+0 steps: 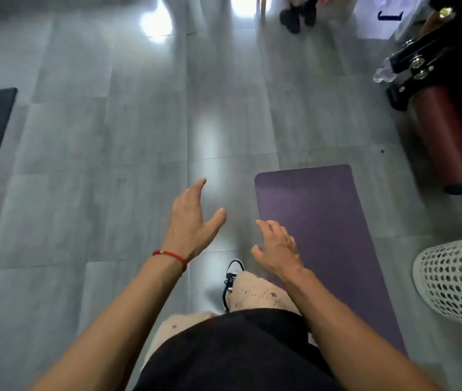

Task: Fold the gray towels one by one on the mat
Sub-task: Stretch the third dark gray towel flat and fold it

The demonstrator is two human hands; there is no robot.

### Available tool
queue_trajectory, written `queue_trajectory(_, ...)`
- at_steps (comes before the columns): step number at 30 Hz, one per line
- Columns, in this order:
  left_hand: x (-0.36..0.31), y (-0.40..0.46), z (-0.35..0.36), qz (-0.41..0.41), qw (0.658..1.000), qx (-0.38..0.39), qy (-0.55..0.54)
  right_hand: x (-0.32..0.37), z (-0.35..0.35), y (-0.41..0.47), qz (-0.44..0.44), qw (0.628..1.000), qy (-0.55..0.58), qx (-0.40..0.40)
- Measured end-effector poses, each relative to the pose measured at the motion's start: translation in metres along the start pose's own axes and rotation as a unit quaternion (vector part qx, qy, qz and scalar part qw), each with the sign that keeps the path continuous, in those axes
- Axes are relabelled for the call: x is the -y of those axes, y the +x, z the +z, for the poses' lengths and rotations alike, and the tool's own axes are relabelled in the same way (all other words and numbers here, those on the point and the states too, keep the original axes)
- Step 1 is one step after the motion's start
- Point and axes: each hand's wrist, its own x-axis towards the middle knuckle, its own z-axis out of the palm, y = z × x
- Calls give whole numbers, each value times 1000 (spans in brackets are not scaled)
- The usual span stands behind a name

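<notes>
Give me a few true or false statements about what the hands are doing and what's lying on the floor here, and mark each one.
1. Both hands are empty. True: the left hand and the right hand hold nothing.
2. A gray towel lies spread on the purple mat. False: no towel shows on it.
3. A red bracelet is on the left wrist. True.
4. The white mesh basket stands left of the mat. False: it stands to its right.

Light: bright, from the far side
Glare: white patches on glossy gray tiled floor (156, 21)
Edges: blurred, wide-angle bent
</notes>
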Motion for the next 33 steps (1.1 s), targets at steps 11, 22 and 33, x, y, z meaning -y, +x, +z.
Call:
queue_trajectory(11, -46, 54, 35, 243, 921, 288, 95, -5, 30, -64, 349, 918, 165, -93)
queue_trajectory(22, -95, -85, 90, 480, 704, 512, 109, 72, 149, -254, 644, 688, 274, -191)
queue_trajectory(33, -109, -268, 170, 561, 593, 550, 176, 11, 240, -375, 688, 569, 389, -224)
